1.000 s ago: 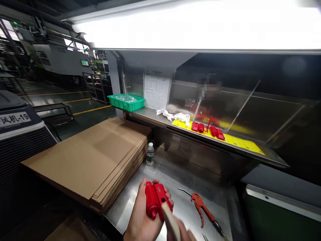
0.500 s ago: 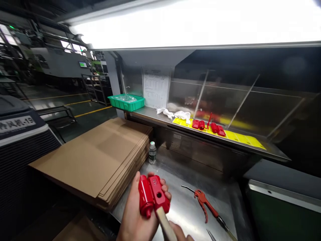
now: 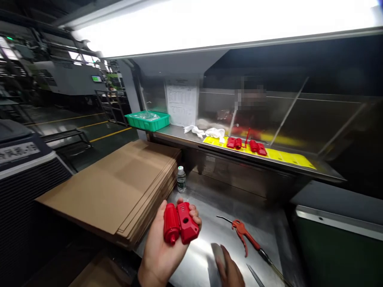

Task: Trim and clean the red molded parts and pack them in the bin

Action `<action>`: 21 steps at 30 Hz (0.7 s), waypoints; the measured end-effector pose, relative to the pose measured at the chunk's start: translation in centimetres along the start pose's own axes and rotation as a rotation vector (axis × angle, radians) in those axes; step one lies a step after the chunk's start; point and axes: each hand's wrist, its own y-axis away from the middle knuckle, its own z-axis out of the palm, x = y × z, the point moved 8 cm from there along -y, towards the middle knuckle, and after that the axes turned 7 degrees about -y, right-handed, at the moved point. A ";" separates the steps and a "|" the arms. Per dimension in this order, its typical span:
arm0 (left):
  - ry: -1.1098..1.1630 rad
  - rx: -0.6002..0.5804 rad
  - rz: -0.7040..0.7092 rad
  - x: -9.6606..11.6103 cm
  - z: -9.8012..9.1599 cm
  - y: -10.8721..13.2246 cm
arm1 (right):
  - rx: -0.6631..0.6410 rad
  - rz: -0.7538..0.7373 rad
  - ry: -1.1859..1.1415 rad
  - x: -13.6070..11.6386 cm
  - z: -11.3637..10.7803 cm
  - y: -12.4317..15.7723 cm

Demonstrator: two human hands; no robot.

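In my left hand (image 3: 163, 249) rests a glossy red plastic part (image 3: 188, 225), with a cylinder on its left side and a flat block with a round hole on its right. My fingers curl around its far and right edges, and the cylinder's nub points toward me. My right hand (image 3: 230, 269), blurred, grips a pale bar-shaped tool (image 3: 218, 255) lower right of the part, apart from it. The tool's exact kind is unclear. Right of that hand lie an orange air blow gun (image 3: 247, 237) and a thin pointed metal blade (image 3: 254, 275).
A stack of cardboard sheets (image 3: 110, 179) lies left of the steel table (image 3: 203, 199). A water bottle (image 3: 181, 179) stands behind my left hand. The shelf holds a green bin (image 3: 152, 123), white cloths (image 3: 215, 133) and red parts (image 3: 254, 146) on a yellow mat (image 3: 287, 157).
My right hand has moved right with the pale tool, away from the red part it was against. My left hand and the part have shifted slightly up and left in view.
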 end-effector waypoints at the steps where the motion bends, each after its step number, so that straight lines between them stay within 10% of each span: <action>1: -0.024 0.023 0.005 -0.1 -0.4 -0.5 | -0.027 0.006 0.008 1.5 0.4 -1.2; 11: -0.122 0.311 0.204 -0.5 -7.2 -8.8 | -0.017 0.189 0.381 13.4 -6.0 -12.2; 21: -0.245 0.211 0.453 -0.5 -8.3 -14.0 | -0.235 -0.009 0.325 10.3 -6.1 -10.9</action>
